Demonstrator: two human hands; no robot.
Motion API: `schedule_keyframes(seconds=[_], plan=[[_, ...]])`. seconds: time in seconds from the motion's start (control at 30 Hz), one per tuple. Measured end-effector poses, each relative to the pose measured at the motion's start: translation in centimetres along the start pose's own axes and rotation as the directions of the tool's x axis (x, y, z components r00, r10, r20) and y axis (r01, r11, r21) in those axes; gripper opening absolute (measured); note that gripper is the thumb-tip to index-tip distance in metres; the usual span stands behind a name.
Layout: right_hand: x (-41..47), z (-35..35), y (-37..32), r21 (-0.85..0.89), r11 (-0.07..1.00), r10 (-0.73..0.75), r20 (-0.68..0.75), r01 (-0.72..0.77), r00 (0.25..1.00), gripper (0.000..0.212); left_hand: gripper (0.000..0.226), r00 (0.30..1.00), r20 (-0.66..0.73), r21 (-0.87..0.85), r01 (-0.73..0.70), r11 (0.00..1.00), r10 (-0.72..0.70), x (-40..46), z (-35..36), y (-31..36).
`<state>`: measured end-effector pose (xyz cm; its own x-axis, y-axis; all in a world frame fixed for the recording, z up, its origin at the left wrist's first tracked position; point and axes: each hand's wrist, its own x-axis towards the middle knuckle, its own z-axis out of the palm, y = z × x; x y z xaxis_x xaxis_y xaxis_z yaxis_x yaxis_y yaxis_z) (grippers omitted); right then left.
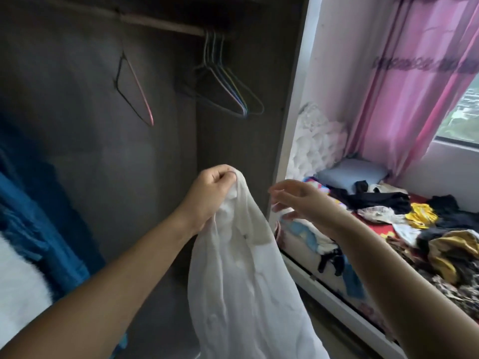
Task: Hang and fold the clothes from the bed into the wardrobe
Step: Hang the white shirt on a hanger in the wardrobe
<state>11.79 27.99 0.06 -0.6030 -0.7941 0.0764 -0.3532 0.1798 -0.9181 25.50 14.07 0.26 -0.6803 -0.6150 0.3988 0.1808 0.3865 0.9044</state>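
A: Centrally, what is the left hand [207, 193] doing?
B: It is pinching the top of a white garment [246, 275], fingers curled tight; the cloth is hanging in front of the open wardrobe [103, 125].
A: And the right hand [298, 203]?
B: It is hovering just beside the garment, fingers spread and loosely bent, gripping nothing.
A: Elsewhere?
B: Wire hangers [228, 89] are hanging from the rail [160, 24]; mixed clothes [414, 216] are lying on the bed [337, 304].

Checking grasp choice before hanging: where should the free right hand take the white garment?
Probably at its top edge, beside the left hand, coming from the right. The white garment hangs limp from that single bunched point, so the open right hand could spread it there.
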Motion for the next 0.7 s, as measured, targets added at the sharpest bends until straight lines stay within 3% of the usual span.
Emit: schedule_keyframes(seconds=[0.1, 0.17, 0.3, 0.37, 0.43, 0.57, 0.63, 0.7], plan=[[1.0, 3.3, -0.9, -0.258, 0.958, -0.088, 0.155, 0.126, 0.984, 0.02, 0.023, 0.998, -0.034, 0.082, -0.05, 0.995, 0.053, 1.6, -1.1, -0.2], [2.3, 5.9, -0.6, -0.514, 0.841, -0.106, 0.148, 0.168, 0.983, 0.031, 0.022, 0.997, -0.027, 0.107, -0.072, 0.992, 0.075, 2.6, -1.9, -0.4], [6.4, 10.5, 0.5, -0.713, 0.654, -0.213, 0.149, 0.254, 0.966, 0.036, 0.023, 0.994, 0.017, 0.118, -0.108, 0.987, 0.107, 5.5, -4.4, -1.0], [9.2, 11.1, 0.7, -0.677, 0.712, -0.217, 0.038, 0.184, 0.976, 0.039, 0.024, 0.992, 0.041, 0.152, -0.128, 0.98, 0.123, 7.2, -6.6, -1.6], [11.9, 10.7, 0.3, -0.616, 0.78, -0.179, -0.052, 0.11, 0.982, 0.038, 0.024, 0.985, 0.04, 0.289, -0.17, 0.942, 0.166, 8.8, -9.5, -2.4], [15.8, 9.8, -1.6, -0.555, 0.817, -0.218, -0.043, 0.158, 0.975, 0.036, 0.021, 0.968, 0.04, 0.53, -0.231, 0.816, 0.248, 10.8, -14.8, -4.0], [17.0, 10.3, -2.4, -0.36, 0.912, -0.208, 0.0, 0.194, 0.978, 0.035, 0.018, 0.971, 0.071, 0.526, -0.229, 0.819, 0.227, 11.3, -16.7, -3.7], [17.4, 11.4, -3.1, -0.053, 0.979, -0.194, 0.046, 0.197, 0.98, 0.041, 0.034, 0.982, 0.185, 0.38, -0.113, 0.918, 0.044, 11.6, -18.4, -3.0]])
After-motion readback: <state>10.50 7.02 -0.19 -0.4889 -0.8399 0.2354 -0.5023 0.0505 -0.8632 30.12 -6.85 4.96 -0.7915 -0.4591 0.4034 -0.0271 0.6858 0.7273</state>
